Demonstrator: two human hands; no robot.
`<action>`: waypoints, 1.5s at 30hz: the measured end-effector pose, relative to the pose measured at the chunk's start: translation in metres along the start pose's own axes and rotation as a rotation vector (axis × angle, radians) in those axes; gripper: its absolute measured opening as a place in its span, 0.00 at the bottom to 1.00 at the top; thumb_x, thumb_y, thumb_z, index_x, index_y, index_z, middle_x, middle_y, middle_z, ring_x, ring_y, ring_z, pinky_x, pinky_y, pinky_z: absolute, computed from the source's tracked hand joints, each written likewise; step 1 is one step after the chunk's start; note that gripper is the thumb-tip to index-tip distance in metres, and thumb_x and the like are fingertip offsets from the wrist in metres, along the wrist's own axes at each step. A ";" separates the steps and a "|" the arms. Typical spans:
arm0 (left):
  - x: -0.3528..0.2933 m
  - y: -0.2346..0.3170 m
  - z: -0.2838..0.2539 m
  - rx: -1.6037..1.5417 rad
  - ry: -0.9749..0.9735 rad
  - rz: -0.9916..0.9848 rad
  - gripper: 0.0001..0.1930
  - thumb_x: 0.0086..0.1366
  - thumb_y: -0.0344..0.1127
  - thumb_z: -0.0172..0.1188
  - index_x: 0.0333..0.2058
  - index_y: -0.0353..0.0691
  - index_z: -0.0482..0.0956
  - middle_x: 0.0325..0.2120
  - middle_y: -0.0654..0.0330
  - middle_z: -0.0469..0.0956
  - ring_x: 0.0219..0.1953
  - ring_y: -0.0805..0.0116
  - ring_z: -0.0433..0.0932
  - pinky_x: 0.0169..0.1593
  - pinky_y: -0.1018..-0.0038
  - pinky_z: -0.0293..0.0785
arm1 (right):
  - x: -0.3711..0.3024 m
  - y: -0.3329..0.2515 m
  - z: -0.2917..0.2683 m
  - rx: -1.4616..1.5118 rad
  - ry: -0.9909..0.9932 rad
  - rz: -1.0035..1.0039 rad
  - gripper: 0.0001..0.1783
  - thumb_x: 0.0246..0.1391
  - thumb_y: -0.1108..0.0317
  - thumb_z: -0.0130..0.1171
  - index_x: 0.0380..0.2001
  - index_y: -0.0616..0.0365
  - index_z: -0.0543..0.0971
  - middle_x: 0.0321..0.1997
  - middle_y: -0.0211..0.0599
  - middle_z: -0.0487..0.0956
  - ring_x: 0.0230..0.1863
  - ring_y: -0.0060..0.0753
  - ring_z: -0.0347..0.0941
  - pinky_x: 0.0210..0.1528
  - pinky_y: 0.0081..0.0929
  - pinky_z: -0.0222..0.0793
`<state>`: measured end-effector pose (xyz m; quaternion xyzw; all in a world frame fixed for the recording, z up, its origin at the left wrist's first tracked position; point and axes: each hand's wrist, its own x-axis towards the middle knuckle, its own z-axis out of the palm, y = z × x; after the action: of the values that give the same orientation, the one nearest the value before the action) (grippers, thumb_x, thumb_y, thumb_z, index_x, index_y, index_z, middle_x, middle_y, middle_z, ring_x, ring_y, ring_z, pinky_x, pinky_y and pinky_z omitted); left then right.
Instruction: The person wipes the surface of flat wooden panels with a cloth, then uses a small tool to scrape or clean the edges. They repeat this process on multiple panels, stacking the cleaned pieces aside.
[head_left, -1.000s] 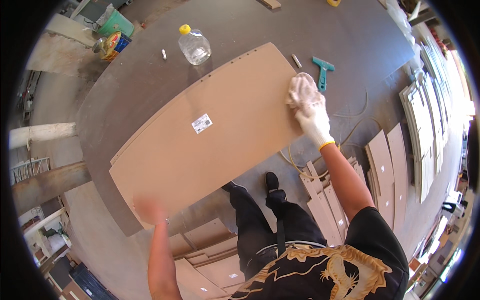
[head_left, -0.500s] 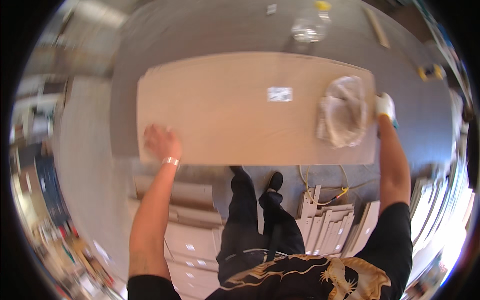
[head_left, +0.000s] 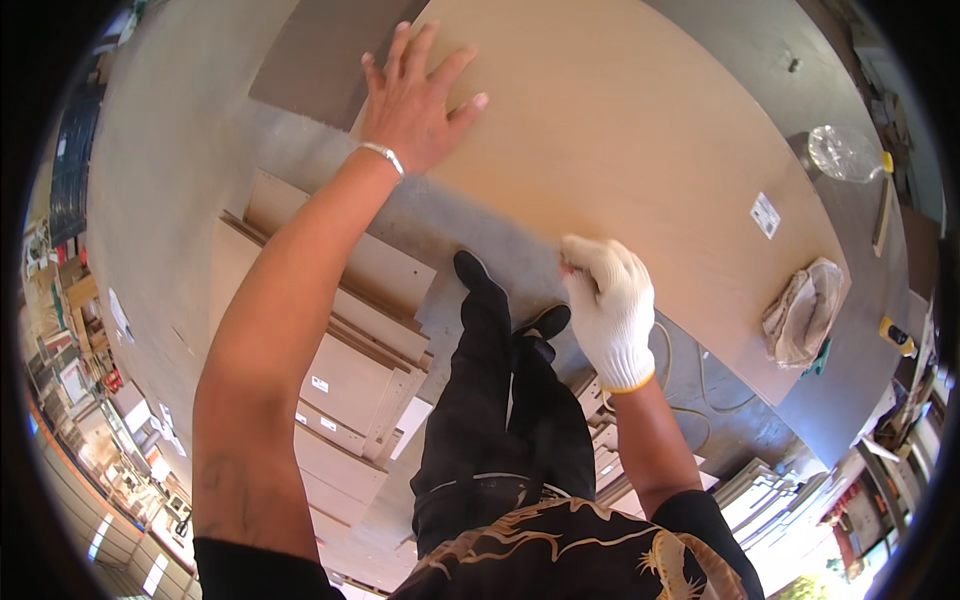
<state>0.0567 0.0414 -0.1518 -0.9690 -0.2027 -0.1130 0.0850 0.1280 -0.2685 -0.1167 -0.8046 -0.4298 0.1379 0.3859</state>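
Note:
A large tan board [head_left: 600, 130] lies on the grey worktable, a small white label on its right part. My bare left hand [head_left: 415, 100], with a bracelet at the wrist, rests with spread fingers on the board's left end. At the board's near edge is my right hand [head_left: 610, 305] in a white knitted glove. Its thumb and fingers are pinched together, with a small reddish spot between them too blurred to make out. A crumpled whitish cloth [head_left: 803, 312] sits on the board's right end.
A clear plastic bottle [head_left: 845, 153] with a yellow cap lies beyond the board, near a wooden strip [head_left: 882, 215]. A yellow-and-black tool [head_left: 897, 337] is at the far right. Stacked panels [head_left: 350, 380] stand left of my legs; a hose [head_left: 690, 395] loops on the floor.
My view has turned, so the board now slants across it. My right hand has left the board's right end for its near edge. My left hand is still at the left end.

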 end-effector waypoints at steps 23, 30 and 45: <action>-0.003 -0.002 0.018 -0.337 -0.034 -0.144 0.33 0.68 0.55 0.62 0.67 0.47 0.76 0.77 0.40 0.57 0.81 0.38 0.48 0.78 0.35 0.48 | 0.025 -0.024 0.035 -0.246 -0.014 0.131 0.11 0.55 0.78 0.71 0.42 0.60 0.87 0.35 0.41 0.87 0.33 0.29 0.84 0.38 0.25 0.77; -0.002 -0.001 0.017 -0.329 -0.032 -0.135 0.33 0.68 0.55 0.63 0.68 0.47 0.75 0.77 0.40 0.57 0.81 0.38 0.48 0.77 0.34 0.49 | 0.013 -0.029 0.034 -0.320 -0.303 -0.090 0.11 0.50 0.80 0.70 0.38 0.56 0.85 0.32 0.41 0.85 0.32 0.40 0.82 0.40 0.32 0.77; -0.002 -0.001 0.009 -0.370 -0.019 -0.124 0.33 0.67 0.55 0.63 0.67 0.47 0.76 0.76 0.41 0.59 0.80 0.39 0.50 0.76 0.35 0.51 | 0.052 -0.033 0.007 -0.323 -0.352 0.528 0.13 0.62 0.60 0.64 0.41 0.57 0.84 0.35 0.51 0.86 0.39 0.59 0.84 0.44 0.46 0.78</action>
<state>0.0561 0.0435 -0.1612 -0.9548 -0.2385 -0.1441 -0.1036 0.1350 -0.2124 -0.0912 -0.9024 -0.2833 0.2997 0.1248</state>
